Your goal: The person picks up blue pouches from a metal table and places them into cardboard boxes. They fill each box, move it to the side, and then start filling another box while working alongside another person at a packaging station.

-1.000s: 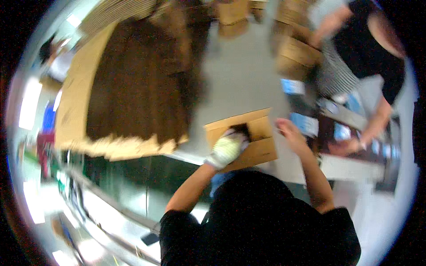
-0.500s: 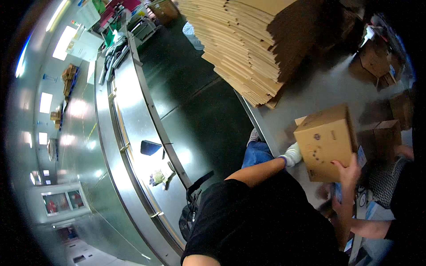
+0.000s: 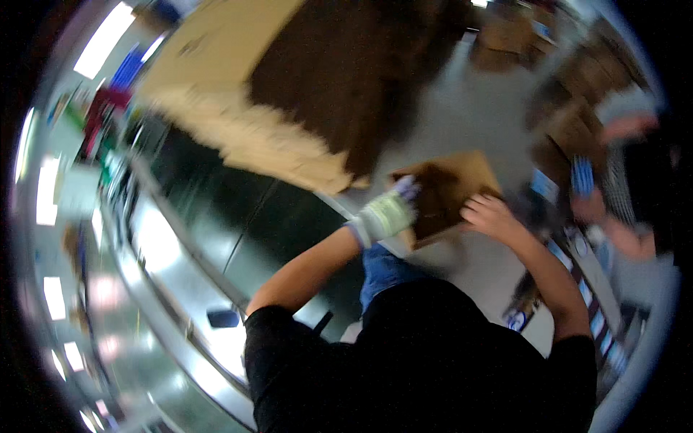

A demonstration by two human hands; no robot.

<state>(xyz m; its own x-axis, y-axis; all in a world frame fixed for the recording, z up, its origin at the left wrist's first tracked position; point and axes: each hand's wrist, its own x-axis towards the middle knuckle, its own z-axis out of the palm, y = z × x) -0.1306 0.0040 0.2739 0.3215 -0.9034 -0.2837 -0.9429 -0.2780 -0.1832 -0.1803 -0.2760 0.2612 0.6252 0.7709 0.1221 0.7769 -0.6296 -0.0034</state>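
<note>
A brown cardboard box [image 3: 473, 167] is in front of me over the metal table, its open side turned up and its inside dark. My left hand [image 3: 384, 215], in a whitish-green knit glove, grips the box's left edge; motion smears its fingers. My bare right hand [image 3: 492, 215] curls its fingers over the right edge. The box's underside is hidden, so I cannot tell whether it touches the table.
A tall stack of flattened cardboard [image 3: 253, 137] stands on the metal table [image 3: 473, 115] at the far left. A steel conveyor [image 3: 162, 249] carrying a dark object [image 3: 222, 318] runs along my left. At right, a co-worker's hand [image 3: 590, 207] is near a blue item [image 3: 582, 175] and several boxes [image 3: 567, 133].
My view has swung right. The box has turned from showing its printed side to showing its open inside. My gloved left hand has come up onto its left edge; my right hand still holds it.
</note>
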